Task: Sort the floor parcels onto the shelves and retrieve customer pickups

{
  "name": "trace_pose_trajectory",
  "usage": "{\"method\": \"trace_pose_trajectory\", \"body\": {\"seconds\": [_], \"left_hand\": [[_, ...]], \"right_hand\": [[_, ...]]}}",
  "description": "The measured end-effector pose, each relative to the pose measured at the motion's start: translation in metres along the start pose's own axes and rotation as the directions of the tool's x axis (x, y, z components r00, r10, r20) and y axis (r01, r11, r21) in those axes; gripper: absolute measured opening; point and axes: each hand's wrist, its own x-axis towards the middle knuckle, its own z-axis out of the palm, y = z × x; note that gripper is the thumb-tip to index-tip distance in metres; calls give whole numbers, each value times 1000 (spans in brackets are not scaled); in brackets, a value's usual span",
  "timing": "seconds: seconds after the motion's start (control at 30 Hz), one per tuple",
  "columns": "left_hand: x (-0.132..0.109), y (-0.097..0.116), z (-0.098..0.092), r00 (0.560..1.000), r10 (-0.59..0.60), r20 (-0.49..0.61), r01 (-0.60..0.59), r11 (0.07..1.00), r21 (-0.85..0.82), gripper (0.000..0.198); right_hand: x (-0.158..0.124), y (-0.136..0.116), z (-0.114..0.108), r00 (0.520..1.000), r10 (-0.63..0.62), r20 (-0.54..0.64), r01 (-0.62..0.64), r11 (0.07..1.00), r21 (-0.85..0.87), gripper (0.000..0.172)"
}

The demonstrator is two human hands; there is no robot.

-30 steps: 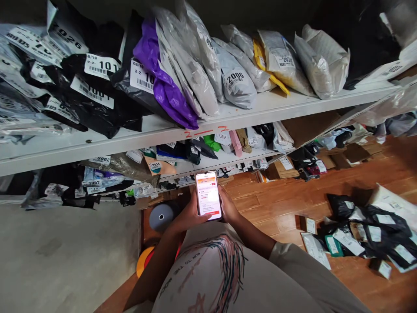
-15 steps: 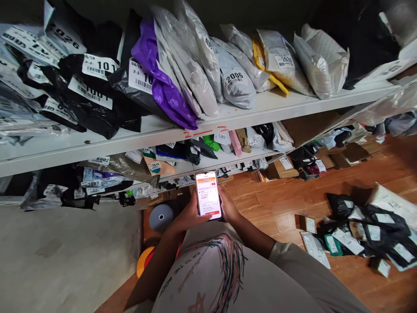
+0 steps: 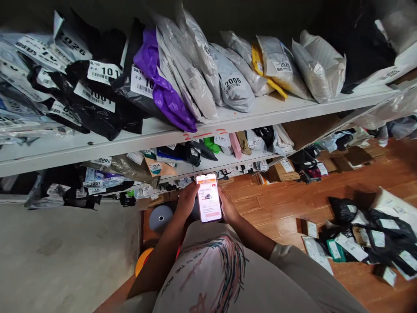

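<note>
Smartphone point(image 3: 210, 202), in front of the shirt point(image 3: 208, 265) and below the shelf point(image 3: 156, 139), is best steadied face-up by the right hand point(image 3: 228, 206) grasping its right side, the left hand point(image 3: 187, 198), its grip unclear, touching lightly at the left edge.

The phone point(image 3: 210, 208), its fine print point(image 3: 207, 197) illegible, partly hides the right hand point(image 3: 229, 208); at two o'clock, the edge crops a grey bag point(image 3: 395, 28).

Phone point(image 3: 209, 198): lit, mostly white, orange band near top (on-screen text too small to read). Portrait, face up, top tilted slightly left; held between left hand point(image 3: 186, 199) and right hand point(image 3: 228, 206).
</note>
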Motion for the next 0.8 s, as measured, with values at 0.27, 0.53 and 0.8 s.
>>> {"method": "trace_pose_trajectory", "body": {"seconds": [0.27, 0.53, 0.8], "left_hand": [[11, 6, 23, 999, 32, -43, -29, 997, 68, 42], [14, -2, 56, 994, 24, -107, -18, 998, 61, 40], [13, -40, 86, 949, -170, -265, 116, 971, -210, 47]], "right_hand": [[-1, -13, -17, 1000, -19, -3, 19, 999, -27, 45], [8, -33, -47, 998, 46, 32, -45, 998, -53, 45], [20, -45, -84, 987, 110, 114, -98, 990, -104, 43]]}}
